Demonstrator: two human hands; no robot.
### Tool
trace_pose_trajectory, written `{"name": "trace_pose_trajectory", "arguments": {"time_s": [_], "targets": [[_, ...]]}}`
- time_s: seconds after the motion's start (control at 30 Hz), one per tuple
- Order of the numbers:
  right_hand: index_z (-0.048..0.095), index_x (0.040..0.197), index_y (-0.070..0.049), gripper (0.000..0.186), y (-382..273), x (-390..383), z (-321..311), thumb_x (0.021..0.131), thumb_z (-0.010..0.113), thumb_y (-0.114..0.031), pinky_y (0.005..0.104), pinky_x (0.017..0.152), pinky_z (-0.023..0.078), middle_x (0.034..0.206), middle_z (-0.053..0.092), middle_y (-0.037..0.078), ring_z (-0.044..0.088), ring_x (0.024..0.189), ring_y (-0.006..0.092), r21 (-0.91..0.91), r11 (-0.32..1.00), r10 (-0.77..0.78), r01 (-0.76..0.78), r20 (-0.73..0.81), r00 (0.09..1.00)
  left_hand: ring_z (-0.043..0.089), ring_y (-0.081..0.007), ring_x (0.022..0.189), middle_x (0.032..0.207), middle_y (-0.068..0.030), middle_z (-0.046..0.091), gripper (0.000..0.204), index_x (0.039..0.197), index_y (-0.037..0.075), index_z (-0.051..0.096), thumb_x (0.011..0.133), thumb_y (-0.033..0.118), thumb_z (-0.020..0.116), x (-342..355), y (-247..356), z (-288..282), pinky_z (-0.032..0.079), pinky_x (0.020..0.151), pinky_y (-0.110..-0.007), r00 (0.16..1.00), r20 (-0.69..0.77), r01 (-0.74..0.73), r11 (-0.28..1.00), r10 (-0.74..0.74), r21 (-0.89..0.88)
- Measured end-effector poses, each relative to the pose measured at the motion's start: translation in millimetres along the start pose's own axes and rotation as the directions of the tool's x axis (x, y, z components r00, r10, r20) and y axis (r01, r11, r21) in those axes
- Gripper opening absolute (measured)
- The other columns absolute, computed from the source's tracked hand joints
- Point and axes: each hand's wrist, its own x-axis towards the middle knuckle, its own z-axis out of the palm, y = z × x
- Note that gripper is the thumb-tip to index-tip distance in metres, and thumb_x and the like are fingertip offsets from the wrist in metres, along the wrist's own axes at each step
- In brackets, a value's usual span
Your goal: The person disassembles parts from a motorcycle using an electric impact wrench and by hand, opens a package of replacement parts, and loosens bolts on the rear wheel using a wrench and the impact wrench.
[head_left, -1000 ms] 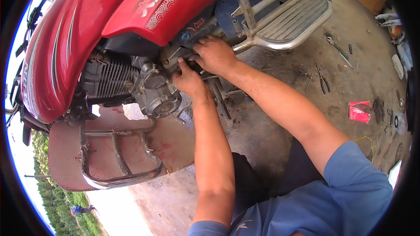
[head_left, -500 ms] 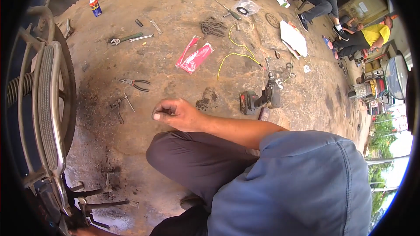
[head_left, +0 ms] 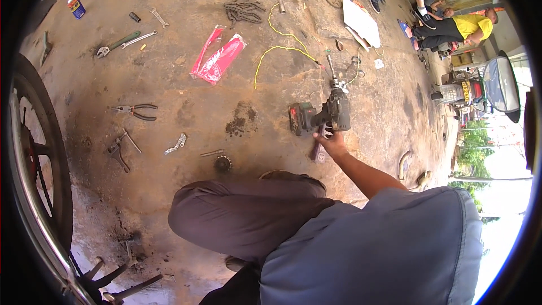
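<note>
My right hand (head_left: 332,142) closes loosely on the drill (head_left: 322,115), which lies on the floor (head_left: 186,107) beside my knee; my left hand is out of sight. Greasy fingers could slip, or the yellow wire (head_left: 282,51) could snag the bit.

My hand (head_left: 332,142) reaches the drill (head_left: 324,116) unhindered. Left of it the concrete floor (head_left: 265,87) lies open up to the yellow wire (head_left: 276,51). Nearer my knee (head_left: 195,214), a small sprocket (head_left: 222,163) (beside a bolt (head_left: 211,153)) obstructs.
</note>
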Motion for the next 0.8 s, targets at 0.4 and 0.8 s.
{"name": "trace_pose_trajectory", "arguments": {"time_s": [0.4, 0.8], "targets": [[0.069, 0.115, -0.009, 0.030, -234, -45, -18, 0.087, 0.075, -0.019, 0.0410, 0.080, 0.055, 0.099, 0.072, 0.011, 0.068, 0.091, 0.0332, -0.371, 0.642, -0.492, 0.671, 0.471, 0.732, 0.071, -0.0368, 0.103, 0.116, -0.0158, 0.074, 0.067, 0.130, 0.005, 0.062, 0.091, 0.059, 0.067, -16, 9, -30, 0.054, 0.086, -0.047, 0.969, 0.149, 0.207, 0.978, -0.199, -0.039], [0.067, 0.117, 0.007, 0.054, -204, 153, -71, 0.100, 0.056, -0.043, 0.0436, 0.083, 0.054, 0.103, 0.072, 0.027, 0.070, 0.093, 0.0366, -0.367, 0.930, 0.010, -0.002, 0.019, 1.000, 0.072, -0.0325, 0.100, 0.118, -0.0147, 0.071, 0.054, 0.131, 0.004, 0.059, 0.095, 0.043, 0.066, -9, -10, 10, 0.055, 0.084, -0.047, 0.998, 0.041, 0.056, 0.959, -0.046, -0.276]]}}
